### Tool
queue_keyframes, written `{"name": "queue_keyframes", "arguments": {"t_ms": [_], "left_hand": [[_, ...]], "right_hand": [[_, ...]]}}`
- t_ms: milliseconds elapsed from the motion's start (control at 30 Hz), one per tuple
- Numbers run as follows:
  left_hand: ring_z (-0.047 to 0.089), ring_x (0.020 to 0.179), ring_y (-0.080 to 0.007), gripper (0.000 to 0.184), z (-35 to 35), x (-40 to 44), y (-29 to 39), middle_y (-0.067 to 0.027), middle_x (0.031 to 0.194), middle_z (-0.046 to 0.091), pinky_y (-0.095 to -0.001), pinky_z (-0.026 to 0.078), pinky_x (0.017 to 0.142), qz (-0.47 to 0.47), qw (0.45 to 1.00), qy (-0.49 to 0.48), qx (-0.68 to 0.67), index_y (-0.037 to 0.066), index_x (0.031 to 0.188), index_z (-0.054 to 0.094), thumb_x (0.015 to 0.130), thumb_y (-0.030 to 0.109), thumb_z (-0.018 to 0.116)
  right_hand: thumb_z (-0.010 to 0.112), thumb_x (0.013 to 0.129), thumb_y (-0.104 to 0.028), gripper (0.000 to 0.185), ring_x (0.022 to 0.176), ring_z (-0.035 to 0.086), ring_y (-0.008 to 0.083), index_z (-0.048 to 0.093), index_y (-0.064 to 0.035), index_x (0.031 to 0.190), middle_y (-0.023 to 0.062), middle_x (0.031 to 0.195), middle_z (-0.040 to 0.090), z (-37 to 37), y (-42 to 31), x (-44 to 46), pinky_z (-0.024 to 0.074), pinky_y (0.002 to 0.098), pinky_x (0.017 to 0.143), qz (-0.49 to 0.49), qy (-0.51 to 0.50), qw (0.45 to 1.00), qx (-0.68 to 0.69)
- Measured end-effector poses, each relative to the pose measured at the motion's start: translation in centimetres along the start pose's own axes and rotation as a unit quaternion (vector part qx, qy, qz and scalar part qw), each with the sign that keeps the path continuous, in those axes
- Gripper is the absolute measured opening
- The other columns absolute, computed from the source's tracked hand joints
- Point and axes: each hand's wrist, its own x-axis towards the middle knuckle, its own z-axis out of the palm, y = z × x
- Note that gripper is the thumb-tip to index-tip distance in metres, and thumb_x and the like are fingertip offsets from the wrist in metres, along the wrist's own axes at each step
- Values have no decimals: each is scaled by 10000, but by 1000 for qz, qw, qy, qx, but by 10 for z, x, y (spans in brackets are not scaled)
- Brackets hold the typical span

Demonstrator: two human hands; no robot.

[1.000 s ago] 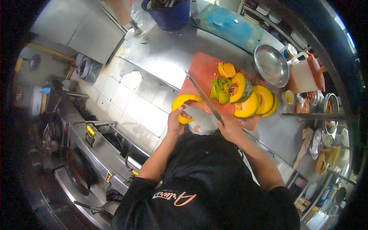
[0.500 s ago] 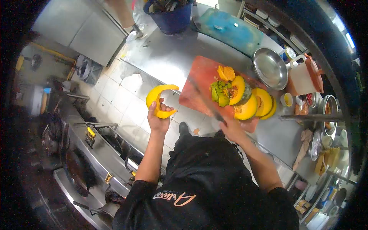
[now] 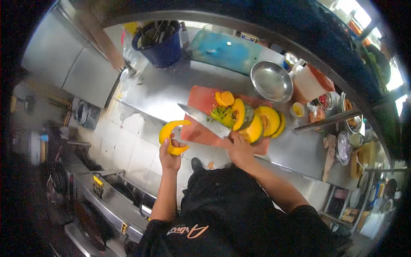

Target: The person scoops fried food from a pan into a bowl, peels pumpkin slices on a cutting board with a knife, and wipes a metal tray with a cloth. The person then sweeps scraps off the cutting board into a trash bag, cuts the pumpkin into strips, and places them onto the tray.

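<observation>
My left hand (image 3: 170, 157) is closed on a curved, peeled-looking yellow pumpkin slice (image 3: 167, 133), held above the floor just off the counter's edge. The handle of a large knife (image 3: 203, 118) is in my right hand (image 3: 239, 150), its blade slanting to the upper left over the red cutting board (image 3: 199, 96). Beside the blade lie green peelings (image 3: 222, 115) and a small orange pumpkin piece (image 3: 224, 98). Cut pumpkin pieces (image 3: 253, 129) with green skin rest at the board's right side, close to my right hand, and more slices (image 3: 269, 120) lie behind them.
A steel bowl (image 3: 272, 81) stands beyond the board, near a blue board (image 3: 222, 50) and a dark blue bucket (image 3: 160, 51). To the right are a small yellow-filled cup (image 3: 296, 110) and a lidded container (image 3: 310, 85). A metal bar (image 3: 327, 121) crosses the right side.
The left hand has moved left with the pumpkin slice, away from the knife and board. The view has shifted, and the knife now lies flatter across the board, its blade near the peelings.
</observation>
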Motion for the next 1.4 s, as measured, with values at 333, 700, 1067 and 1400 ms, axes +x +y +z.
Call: {"name": "queue_keyframes", "arguments": {"t_ms": [333, 700, 1067, 1400], "left_hand": [[568, 761, -181, 354, 16, 8, -13, -51, 797, 572, -352, 475, 771, 19, 996, 25, 80, 31, 1106, 529, 870, 292, 566], [519, 828, -147, 346, 84, 2, -41, -49, 875, 532, -289, 441, 759, 90, 960, -59, 258, 31, 1100, 523, 848, 256, 597], [525, 846, -168, 285, 118, -24, -115, -50, 872, 561, -330, 429, 818, 3, 974, -102, 202, 15, 1034, 546, 861, 236, 594], [532, 843, -145, 258, 120, -36, -109, -43, 902, 538, -309, 447, 783, 39, 977, -114, 177, 21, 1065, 498, 861, 160, 576]], "right_hand": [[616, 782, -158, 359, 1001, 541, 319, 543, -85, 1125, 120, 1080, 514, -35, 5, 0, 472, 431, 788, 107, -93, 960, 244], [524, 882, -372, 439, 1005, 557, 315, 509, -130, 1248, 107, 1073, 564, -70, 34, -31, 467, 428, 830, 51, 30, 970, 235], [496, 911, -338, 353, 894, 586, 350, 551, -62, 1124, 150, 966, 593, -114, 106, -104, 489, 424, 754, 93, 58, 927, 358], [518, 899, -308, 331, 877, 602, 352, 596, -58, 1101, 146, 1042, 625, -141, 90, -168, 492, 421, 775, 180, 77, 941, 276]]}}
